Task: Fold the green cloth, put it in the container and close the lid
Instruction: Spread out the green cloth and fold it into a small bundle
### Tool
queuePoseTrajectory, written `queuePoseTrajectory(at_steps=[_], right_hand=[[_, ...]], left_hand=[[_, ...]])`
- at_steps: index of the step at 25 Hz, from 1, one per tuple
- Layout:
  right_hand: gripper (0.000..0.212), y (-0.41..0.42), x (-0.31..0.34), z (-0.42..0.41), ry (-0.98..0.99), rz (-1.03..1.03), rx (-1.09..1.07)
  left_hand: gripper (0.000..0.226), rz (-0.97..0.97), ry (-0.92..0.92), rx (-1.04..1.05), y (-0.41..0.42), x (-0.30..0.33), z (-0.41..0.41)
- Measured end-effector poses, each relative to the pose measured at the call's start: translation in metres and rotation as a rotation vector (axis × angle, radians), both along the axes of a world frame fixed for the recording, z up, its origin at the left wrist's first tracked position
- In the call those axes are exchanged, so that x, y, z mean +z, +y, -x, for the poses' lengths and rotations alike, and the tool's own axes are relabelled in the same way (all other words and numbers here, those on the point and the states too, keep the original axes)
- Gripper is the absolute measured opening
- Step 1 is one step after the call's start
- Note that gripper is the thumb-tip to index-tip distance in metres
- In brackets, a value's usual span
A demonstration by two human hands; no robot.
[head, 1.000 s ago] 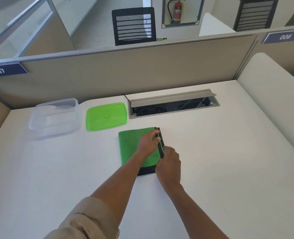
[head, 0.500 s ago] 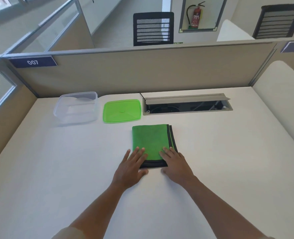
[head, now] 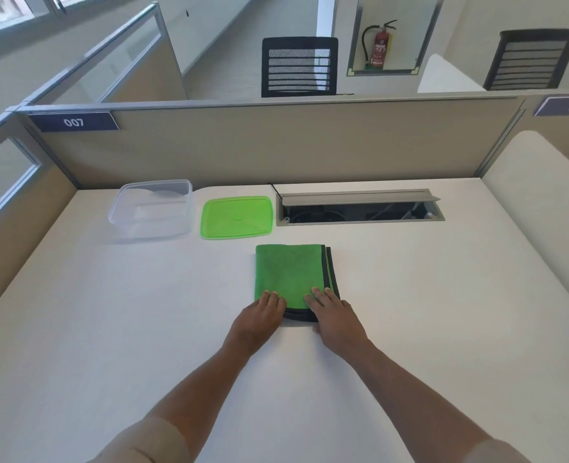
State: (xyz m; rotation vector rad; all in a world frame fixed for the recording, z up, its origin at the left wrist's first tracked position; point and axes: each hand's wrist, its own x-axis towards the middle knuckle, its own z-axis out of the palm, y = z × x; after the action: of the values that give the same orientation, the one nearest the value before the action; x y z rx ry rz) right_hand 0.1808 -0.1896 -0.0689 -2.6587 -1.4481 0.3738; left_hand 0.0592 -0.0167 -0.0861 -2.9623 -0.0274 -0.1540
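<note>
1. One clear plastic container (head: 151, 208) stands open on the white desk (head: 109, 329), at the far left near the partition (head: 276, 142). Nothing lies inside it; only its own ridged bottom shows through the walls.
2. One green lid (head: 237, 217) lies flat on the desk just to the right of the container, apart from it, and not on it.
3. To the right of the lid is one cable hatch (head: 360, 208) sunk in the desk, its grey flap raised, with dark cables inside.
4. One green cloth (head: 290, 272) lies folded into a rectangle on the desk, nearer the person than the lid and well apart from the container. Its dark border shows as stacked layers along the right and near edges.
5. The left hand (head: 258, 320) lies palm down at the cloth's near left corner, fingers stretched out flat and close together, their tips resting on the green surface. They grasp nothing.
6. The right hand (head: 335, 317) lies the same way at the near right corner, fingers flat and extended onto the cloth, covering part of the dark border.
7. Two hands, two bare forearms, and two rolled beige sleeves at the bottom edge.
8. Beyond the partition stand two black chairs and one red fire extinguisher (head: 380, 45).
</note>
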Motion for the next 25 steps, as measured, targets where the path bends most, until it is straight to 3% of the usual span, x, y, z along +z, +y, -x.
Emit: queuePoseTrajectory(at_steps=[8,16,20,25], right_hand=[[0.062,-0.003,-0.003,0.006,0.000,-0.008,-0.014],[0.057,-0.004,0.000,0.020,0.015,-0.010,-0.037],[0.055,-0.004,0.000,0.030,0.002,0.012,-0.052],[0.037,-0.002,-0.006,0.047,-0.184,-0.051,-0.019]], left_hand=[[0.038,0.082,0.019,-0.001,0.007,0.018,0.003],[0.034,0.015,0.153,0.094,-0.004,0.023,-0.005],[0.038,0.069,0.149,0.085,0.003,0.033,0.005],[0.018,0.152,0.226,0.152,0.007,0.045,0.015]])
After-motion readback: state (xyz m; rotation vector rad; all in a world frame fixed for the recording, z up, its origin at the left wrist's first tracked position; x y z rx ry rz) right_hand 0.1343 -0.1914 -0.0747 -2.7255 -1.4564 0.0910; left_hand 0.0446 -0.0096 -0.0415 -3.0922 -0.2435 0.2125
